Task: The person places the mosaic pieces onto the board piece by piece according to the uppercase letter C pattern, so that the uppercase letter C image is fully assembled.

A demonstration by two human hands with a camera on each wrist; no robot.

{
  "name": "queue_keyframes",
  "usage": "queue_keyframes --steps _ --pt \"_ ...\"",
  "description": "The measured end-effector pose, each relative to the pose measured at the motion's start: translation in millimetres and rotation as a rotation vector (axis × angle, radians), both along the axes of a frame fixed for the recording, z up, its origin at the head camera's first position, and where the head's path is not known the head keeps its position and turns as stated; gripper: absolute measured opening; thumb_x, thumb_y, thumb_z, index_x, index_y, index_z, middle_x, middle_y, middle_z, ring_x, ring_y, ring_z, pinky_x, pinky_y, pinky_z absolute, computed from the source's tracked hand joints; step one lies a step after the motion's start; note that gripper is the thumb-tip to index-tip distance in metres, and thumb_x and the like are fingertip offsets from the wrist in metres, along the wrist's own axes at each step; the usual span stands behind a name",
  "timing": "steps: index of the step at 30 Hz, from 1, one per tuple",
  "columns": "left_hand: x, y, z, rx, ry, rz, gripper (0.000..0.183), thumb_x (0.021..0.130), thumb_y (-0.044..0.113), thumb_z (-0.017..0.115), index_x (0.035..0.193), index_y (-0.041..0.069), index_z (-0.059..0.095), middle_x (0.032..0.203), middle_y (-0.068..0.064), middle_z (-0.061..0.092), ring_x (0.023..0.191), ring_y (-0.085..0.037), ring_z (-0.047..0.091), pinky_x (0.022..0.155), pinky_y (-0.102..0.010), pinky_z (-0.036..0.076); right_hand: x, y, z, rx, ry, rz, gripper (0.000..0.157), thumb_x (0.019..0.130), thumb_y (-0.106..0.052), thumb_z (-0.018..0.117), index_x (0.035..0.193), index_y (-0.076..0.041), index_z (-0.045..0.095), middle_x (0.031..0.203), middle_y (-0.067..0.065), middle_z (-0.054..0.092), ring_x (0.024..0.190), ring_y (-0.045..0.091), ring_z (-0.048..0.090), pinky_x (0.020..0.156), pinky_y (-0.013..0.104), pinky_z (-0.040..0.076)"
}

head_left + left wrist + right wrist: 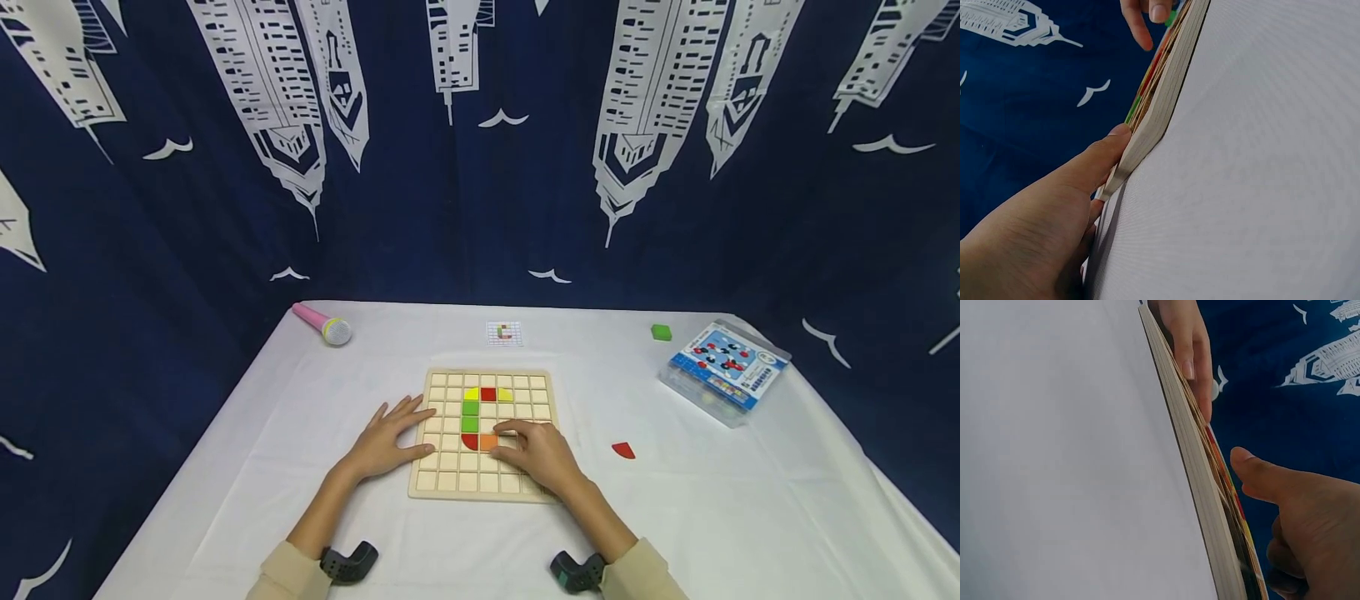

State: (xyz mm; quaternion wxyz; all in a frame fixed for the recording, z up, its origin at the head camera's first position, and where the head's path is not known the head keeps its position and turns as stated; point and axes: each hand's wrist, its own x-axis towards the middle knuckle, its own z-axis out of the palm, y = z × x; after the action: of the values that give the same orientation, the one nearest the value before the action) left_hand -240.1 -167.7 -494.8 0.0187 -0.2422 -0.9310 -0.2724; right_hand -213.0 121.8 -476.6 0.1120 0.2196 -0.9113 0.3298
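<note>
A wooden grid board (447, 482) lies on the table with several coloured tiles in its cells. Its upper row has a yellow tile (472, 394), a red square tile (488, 394) and another yellow tile (505, 395). Two green tiles (470, 416) run down to a rounded red tile (469, 442), beside an orange square tile (488, 442). My left hand (384, 442) rests at the board's left edge, fingers spread. Over the board, my right hand (542, 452) has thumb and forefinger apart by the orange tile; no held piece shows between them.
A loose rounded red tile (623, 450) lies right of the board. Farther back are a green block (661, 332), a clear plastic box (723, 371) with a printed label, a small pattern card (504, 334) and a pink toy microphone (322, 323).
</note>
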Motion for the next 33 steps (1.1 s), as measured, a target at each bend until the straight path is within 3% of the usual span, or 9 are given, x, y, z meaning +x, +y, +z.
queue_keyframes --steps 6,10,19,28,33 --pt "-1.0 0 -2.1 -0.011 0.013 0.007 0.066 0.081 0.057 0.060 0.135 0.022 0.049 0.148 -0.005 0.029 0.138 -0.025 0.019 0.111 -0.049 0.004 4.8 35 2.3 -0.044 0.062 -0.080 0.030 0.073 -0.030 0.078 0.098 -0.015 0.071 0.048 -0.013 0.034 0.043 0.000 0.025 0.039 0.019 0.023" --pt "-0.7 0 -1.4 -0.014 0.007 0.003 0.066 0.081 0.057 0.060 0.136 0.022 0.048 0.149 -0.005 0.029 0.138 -0.025 0.018 0.111 -0.049 0.003 8.7 70 1.3 -0.011 0.112 -0.166 0.026 0.073 -0.026 0.079 0.094 -0.014 0.071 0.049 -0.012 0.032 0.043 0.001 0.023 0.038 0.020 0.021" --pt "-0.1 0 -1.8 -0.004 -0.005 -0.003 0.067 0.080 0.057 0.061 0.136 0.022 0.048 0.149 -0.003 0.028 0.138 -0.023 0.017 0.111 -0.048 0.002 19.7 139 -1.7 0.067 0.096 -0.350 0.027 0.072 -0.028 0.080 0.093 -0.013 0.071 0.050 -0.008 0.034 0.045 0.006 0.026 0.039 0.023 0.023" --pt "1.6 0 -1.0 0.020 0.009 -0.001 0.066 0.080 0.056 0.061 0.135 0.021 0.049 0.148 -0.006 0.030 0.138 -0.026 0.019 0.111 -0.050 0.003 24.6 162 -5.2 0.101 0.024 -0.399 0.033 0.071 -0.037 0.078 0.093 -0.013 0.071 0.052 -0.006 0.037 0.047 0.009 0.031 0.041 0.025 0.025" --pt "0.1 0 -2.4 0.006 0.009 0.000 0.067 0.080 0.058 0.060 0.136 0.022 0.049 0.149 -0.004 0.029 0.138 -0.024 0.018 0.111 -0.049 0.003 23.8 163 -8.4 0.093 -0.013 -0.376 0.029 0.074 -0.032 0.077 0.093 -0.011 0.071 0.052 -0.006 0.035 0.048 0.009 0.030 0.042 0.025 0.024"
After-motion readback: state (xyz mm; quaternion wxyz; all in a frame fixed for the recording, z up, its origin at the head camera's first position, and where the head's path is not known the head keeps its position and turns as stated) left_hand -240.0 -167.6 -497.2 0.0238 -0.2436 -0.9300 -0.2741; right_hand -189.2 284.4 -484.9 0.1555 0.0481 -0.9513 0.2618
